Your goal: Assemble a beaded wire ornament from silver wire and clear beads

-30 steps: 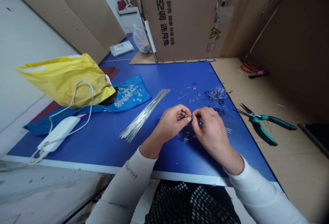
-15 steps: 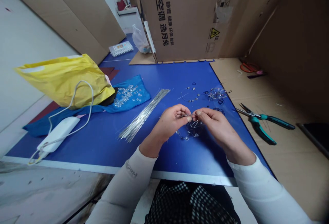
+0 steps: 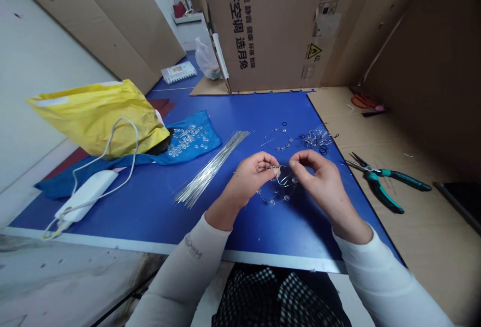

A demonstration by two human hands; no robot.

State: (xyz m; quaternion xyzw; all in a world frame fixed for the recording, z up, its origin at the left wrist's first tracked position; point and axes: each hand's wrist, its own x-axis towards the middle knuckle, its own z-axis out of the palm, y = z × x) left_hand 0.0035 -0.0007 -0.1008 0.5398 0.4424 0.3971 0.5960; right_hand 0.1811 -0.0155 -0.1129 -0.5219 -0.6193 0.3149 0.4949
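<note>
My left hand (image 3: 251, 179) pinches a piece of beaded wire (image 3: 287, 181) between thumb and fingers; its looped silver strands and clear beads hang out to the right. Thumb and forefinger of my right hand (image 3: 319, 177) are pressed together just right of that piece, and whatever they hold is hidden or too small to name. Below both hands, more wire with clear beads (image 3: 272, 201) curves over the blue tabletop. Beyond them lie an open ring of beaded wire (image 3: 278, 148) and, farther right, a tangled heap of wire pieces (image 3: 316, 138) with dark small rings.
Left of my hands lies a bundle of straight silver wires (image 3: 213, 169). Loose clear beads (image 3: 185, 136) rest on a blue cloth (image 3: 208, 134) beside a yellow bag (image 3: 101, 116). A white power strip (image 3: 88, 194) is near-left. Pliers (image 3: 376, 177) and red scissors (image 3: 364, 100) lie on cardboard at right.
My right hand has drawn away from my left, up and slightly right, so a gap shows between the fingertips. My left hand keeps its pinch on the beaded wire.
</note>
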